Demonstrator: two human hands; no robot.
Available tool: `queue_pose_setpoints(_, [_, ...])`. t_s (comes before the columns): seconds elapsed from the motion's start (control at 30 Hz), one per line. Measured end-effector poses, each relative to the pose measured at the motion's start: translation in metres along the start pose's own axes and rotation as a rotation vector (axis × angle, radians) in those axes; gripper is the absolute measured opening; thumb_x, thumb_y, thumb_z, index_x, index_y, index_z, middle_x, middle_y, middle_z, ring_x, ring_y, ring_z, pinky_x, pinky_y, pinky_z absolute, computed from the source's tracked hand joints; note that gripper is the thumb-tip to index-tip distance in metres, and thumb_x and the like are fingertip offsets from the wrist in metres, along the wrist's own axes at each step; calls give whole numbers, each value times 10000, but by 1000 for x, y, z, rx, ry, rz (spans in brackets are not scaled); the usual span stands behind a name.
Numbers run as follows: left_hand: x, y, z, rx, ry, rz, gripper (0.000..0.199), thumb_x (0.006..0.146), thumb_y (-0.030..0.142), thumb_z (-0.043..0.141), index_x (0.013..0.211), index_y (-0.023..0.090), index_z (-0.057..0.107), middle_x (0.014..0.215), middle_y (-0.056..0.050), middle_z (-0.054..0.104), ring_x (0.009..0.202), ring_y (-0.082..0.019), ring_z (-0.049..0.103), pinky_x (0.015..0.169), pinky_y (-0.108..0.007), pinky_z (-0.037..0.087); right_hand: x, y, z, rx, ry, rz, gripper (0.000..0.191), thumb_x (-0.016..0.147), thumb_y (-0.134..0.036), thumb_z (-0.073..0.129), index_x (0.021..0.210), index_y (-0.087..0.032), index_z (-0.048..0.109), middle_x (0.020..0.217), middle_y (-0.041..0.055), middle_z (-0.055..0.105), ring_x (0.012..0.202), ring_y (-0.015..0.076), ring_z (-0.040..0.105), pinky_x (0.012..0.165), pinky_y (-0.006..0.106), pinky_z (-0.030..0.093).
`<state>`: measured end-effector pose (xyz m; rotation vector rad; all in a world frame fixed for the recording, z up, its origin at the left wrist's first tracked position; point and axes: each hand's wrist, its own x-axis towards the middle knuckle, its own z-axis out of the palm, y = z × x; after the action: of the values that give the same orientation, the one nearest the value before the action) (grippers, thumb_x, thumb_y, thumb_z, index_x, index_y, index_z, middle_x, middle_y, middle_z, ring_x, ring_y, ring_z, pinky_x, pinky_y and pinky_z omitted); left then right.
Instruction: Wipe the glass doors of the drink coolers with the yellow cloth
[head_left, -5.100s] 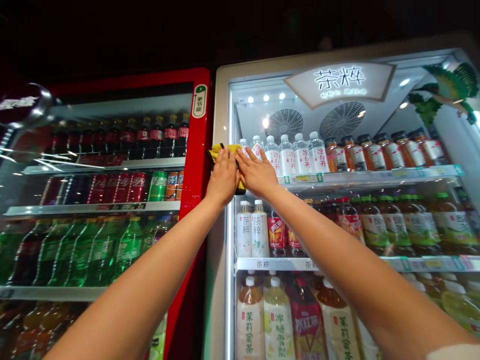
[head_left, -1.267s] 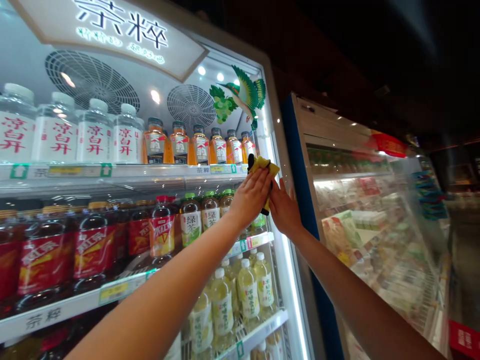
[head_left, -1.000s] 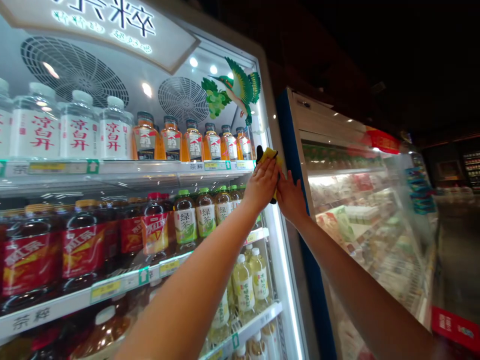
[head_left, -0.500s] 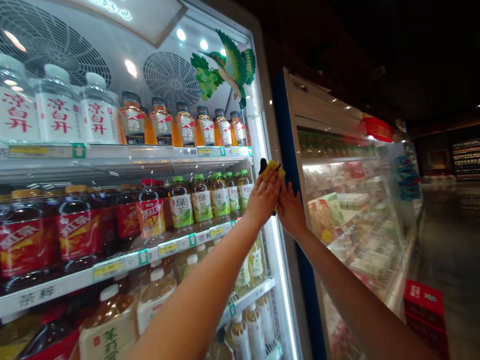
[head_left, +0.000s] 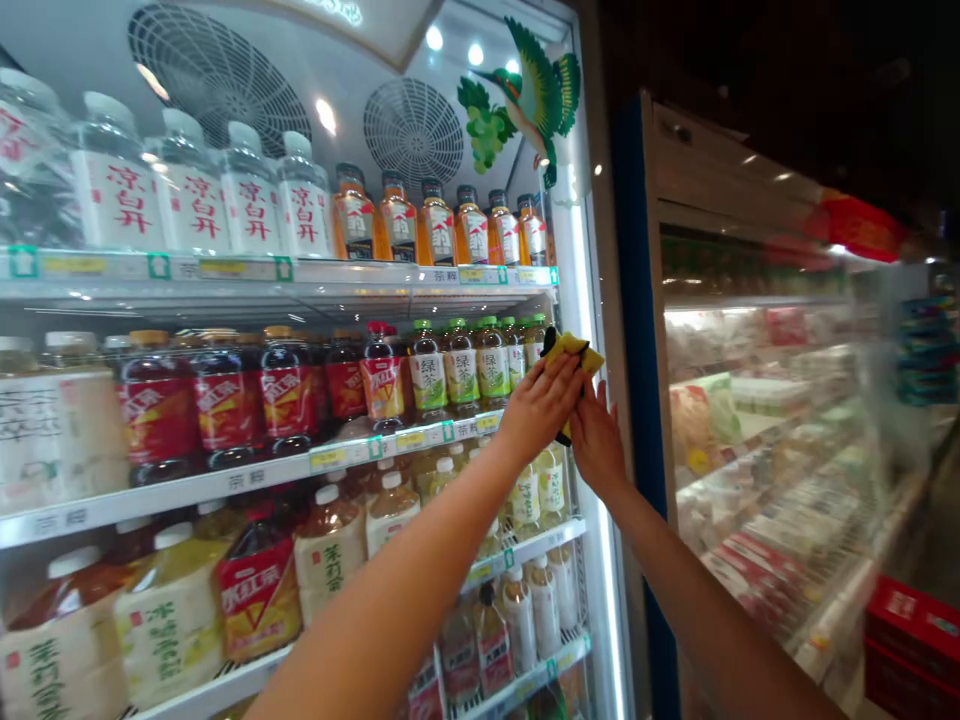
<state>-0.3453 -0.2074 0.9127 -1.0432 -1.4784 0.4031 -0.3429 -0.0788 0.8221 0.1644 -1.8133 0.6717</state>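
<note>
A yellow cloth with black edges (head_left: 568,347) lies against the glass door of a lit drinks fridge (head_left: 592,300), near its right side. My left hand (head_left: 546,402) presses flat on the cloth, fingers stretched out and pointing up. Close beside it, my right hand (head_left: 598,435) also lies flat with its fingers extended, touching the cloth's right part and overlapping the left hand's edge. Both arms reach up from the bottom of the view. Behind the glass stand green tea bottles (head_left: 461,368), just left of the hands.
Shelves hold water bottles (head_left: 199,190), orange drinks (head_left: 437,225) and red-labelled tea (head_left: 289,390). A bird sticker (head_left: 536,90) is at the door's top right. To the right stand an open chiller (head_left: 750,400) and red boxes (head_left: 911,640).
The view has turned left, so the fridge and hands appear farther right and more bottles show at left. Both hands are still on the cloth against the glass, slightly lower relative to the shelves.
</note>
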Motion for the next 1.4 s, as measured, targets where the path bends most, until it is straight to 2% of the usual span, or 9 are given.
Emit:
queue_pose_setpoints(0.2, [-52,-9,-34,115,75,-161,487,1019,144,423,1495,45,455,1564,-171,491,1516,-279,365,1255,-445,356,-8,-49,0,-58,-43,-213,540,1053,-241,277,1584,-185,359,1670,142,316,1586,329,164,1222,669,243])
queue_pose_setpoints(0.3, [-74,-9,-46,133,63,-99,494,1010,146,429,1492,40,450,1552,-170,508,1516,-274,366,1251,-439,363,-16,-59,-1,-137,-51,-273,503,1038,-194,310,1511,-146,474,1633,159,387,1569,332,232,1226,666,241])
queue_pose_setpoints(0.43, [-63,-45,-62,199,57,-26,478,1025,193,442,1480,48,472,1566,-162,492,1499,-276,398,1253,-441,355,12,-85,2,-108,4,-237,479,1033,-190,321,1458,-118,529,1645,160,356,1566,343,235,1215,673,268])
queue_pose_setpoints(0.57, [-71,-78,-85,241,49,-145,511,1034,220,438,1522,70,425,1583,-168,464,1532,-265,333,1270,-458,317,37,-130,14,-19,47,-280,527,1028,-186,316,1541,-169,435,1666,110,323,1579,309,203,1238,661,231])
queue_pose_setpoints(0.77, [-137,-54,-105,254,31,-284,595,1022,186,441,1587,68,297,1563,-179,487,1559,-264,254,1260,-463,331,1,-149,23,-10,-9,-496,583,1037,-204,336,1617,-202,289,1636,83,395,1583,263,198,1276,620,134])
queue_pose_setpoints(0.9, [-130,-68,-116,256,-22,-246,557,1036,244,442,1559,72,359,1574,-168,477,1544,-253,305,1263,-442,315,9,-158,18,-44,-25,-443,603,1012,-188,371,1611,-206,308,1639,70,391,1587,271,180,1275,630,77])
queue_pose_setpoints(1.1, [-136,-114,-158,308,-87,-456,557,1035,237,412,1574,112,346,1618,-165,415,1544,-268,311,1267,-486,287,38,-237,31,-14,-76,-398,655,977,-158,362,1624,-201,265,1695,65,264,1598,272,122,1263,648,75])
queue_pose_setpoints(1.27, [-198,-85,-170,314,-76,-546,641,1009,209,447,1609,106,245,1616,-187,413,1567,-301,240,1240,-499,340,-6,-252,41,66,-146,-600,627,979,-193,401,1602,-187,332,1675,83,314,1585,283,178,1269,629,39])
queue_pose_setpoints(1.4, [-195,-82,-171,285,-159,-540,648,1001,199,444,1609,103,240,1635,-186,380,1575,-291,217,1248,-510,325,-12,-238,38,60,-143,-632,597,982,-195,407,1579,-192,383,1647,95,377,1588,286,167,1260,650,-18])
